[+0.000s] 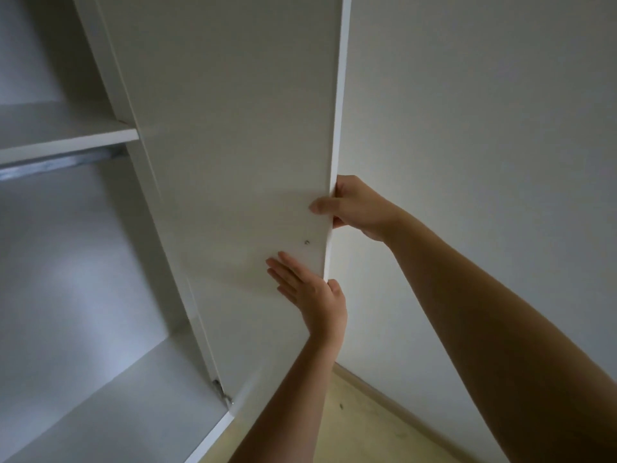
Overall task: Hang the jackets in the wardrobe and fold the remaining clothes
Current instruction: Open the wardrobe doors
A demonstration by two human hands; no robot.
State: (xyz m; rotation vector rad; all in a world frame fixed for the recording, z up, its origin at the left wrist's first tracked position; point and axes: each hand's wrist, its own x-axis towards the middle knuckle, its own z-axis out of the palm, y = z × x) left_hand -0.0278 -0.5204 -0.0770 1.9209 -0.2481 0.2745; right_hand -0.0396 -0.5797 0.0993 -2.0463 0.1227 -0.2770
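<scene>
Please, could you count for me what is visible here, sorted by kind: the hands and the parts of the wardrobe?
hands: 2, the left hand and the right hand
wardrobe door: 1
shelf: 1
hanging rail: 1
hinge: 1
screw in the door: 1
total: 7

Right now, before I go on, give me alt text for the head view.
Both hands are on the open white wardrobe door: the right hand grips its free edge, and the left hand lies flat on its inner face just below. To the left, a shelf sits above a metal rail.
</scene>
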